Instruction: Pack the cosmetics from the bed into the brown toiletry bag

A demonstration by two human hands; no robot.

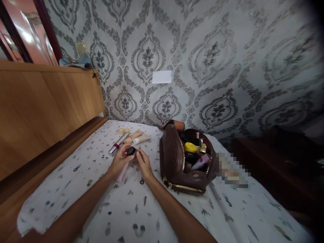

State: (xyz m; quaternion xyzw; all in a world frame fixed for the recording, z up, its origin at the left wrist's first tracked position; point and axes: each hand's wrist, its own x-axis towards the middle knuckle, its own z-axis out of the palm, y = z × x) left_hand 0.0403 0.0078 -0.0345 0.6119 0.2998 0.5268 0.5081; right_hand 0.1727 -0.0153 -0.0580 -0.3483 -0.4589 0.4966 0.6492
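Both hands meet over a bed with a white patterned sheet (131,209). My left hand (120,161) pinches a small round black cosmetic container (131,151), and my right hand (144,163) has its fingertips closed on the same container from the right. A pink tube (122,173) lies under the hands. Just beyond them lie a silver tube with a red band (118,144), two beige tubes (138,137) and two small yellow round items (124,130). To the right stands an open brown makeup bag (174,158) full of cosmetics, a yellow lid (190,147) among them.
A wooden headboard (43,108) runs along the left of the bed, with crumpled cloth (76,62) on top of it. Patterned grey wallpaper (202,60) covers the wall behind, with a white paper (162,77) stuck on it. Dark furniture (275,158) stands at the right.
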